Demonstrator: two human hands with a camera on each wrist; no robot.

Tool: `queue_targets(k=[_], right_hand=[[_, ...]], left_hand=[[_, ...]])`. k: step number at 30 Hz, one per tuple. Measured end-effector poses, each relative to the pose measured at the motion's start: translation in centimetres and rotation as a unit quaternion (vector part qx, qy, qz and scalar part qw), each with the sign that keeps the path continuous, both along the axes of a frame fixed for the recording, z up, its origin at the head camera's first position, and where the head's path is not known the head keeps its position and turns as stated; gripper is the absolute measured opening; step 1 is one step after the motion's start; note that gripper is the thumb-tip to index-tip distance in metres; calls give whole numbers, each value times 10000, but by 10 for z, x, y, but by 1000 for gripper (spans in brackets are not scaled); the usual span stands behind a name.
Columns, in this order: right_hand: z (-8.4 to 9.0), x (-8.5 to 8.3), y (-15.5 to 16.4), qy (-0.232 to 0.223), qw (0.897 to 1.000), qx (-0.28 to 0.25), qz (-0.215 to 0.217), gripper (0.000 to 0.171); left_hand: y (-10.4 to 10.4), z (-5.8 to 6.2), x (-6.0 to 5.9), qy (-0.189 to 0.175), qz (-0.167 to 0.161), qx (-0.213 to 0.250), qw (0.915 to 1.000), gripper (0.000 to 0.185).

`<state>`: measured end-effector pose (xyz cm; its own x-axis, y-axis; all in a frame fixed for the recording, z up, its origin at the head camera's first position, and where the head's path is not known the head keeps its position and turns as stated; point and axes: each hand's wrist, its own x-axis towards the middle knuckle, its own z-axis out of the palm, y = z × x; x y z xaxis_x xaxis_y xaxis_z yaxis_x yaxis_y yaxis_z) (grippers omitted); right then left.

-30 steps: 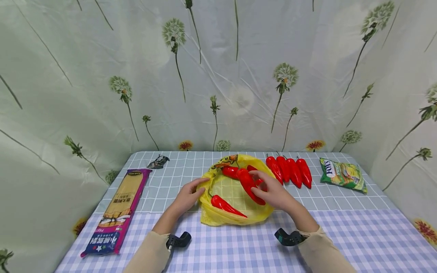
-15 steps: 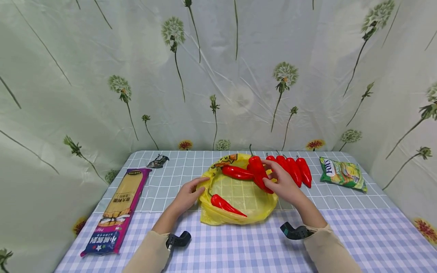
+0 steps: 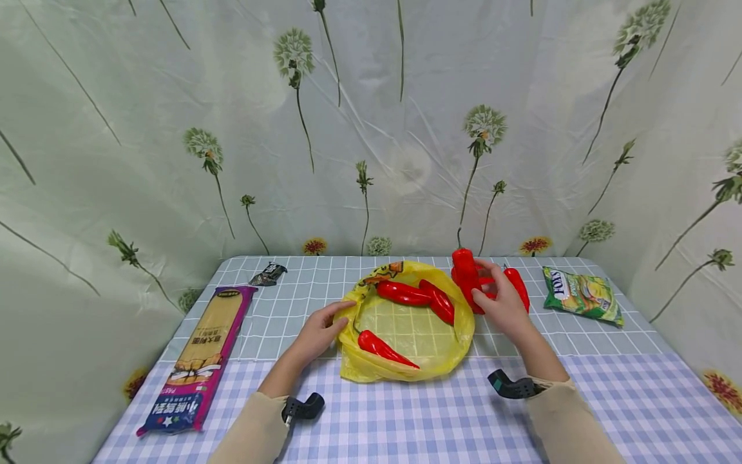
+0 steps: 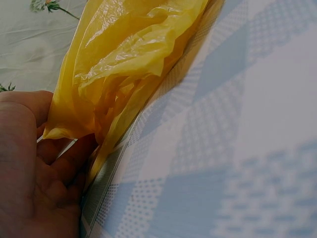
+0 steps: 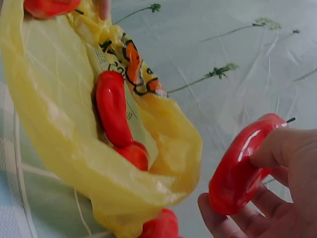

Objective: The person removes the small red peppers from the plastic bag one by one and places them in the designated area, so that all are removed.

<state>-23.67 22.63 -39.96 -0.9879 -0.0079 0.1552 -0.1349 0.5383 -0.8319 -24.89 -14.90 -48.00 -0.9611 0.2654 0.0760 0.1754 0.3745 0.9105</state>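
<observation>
Here, glossy red pepper point(image 3: 466, 278), curved, plump

You face a table point(image 3: 608, 399) covered in a checked cloth, blue-and-white gingham on the near half and pale grey-green with white grid lines on the far half. Behind it and along both sides hangs a wrinkled pale green curtain point(image 3: 174, 129) printed with dandelion heads on long thin stems and a few small red and yellow flowers low down. Light falls soft and even across everything.
</observation>
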Motion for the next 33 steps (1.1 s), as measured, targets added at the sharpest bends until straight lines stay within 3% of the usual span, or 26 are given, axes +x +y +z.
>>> queue_targets(k=[15,33], right_hand=[[-14,-11,27,-164,9929,-432,-1093,68],[-25,-16,48,-337,9681,-1495,-1980,61]], left_hand=[[-1,-2,-2,4,-55,-10,10000,39],[-2,-3,-2,53,-19,-28,10000,38]])
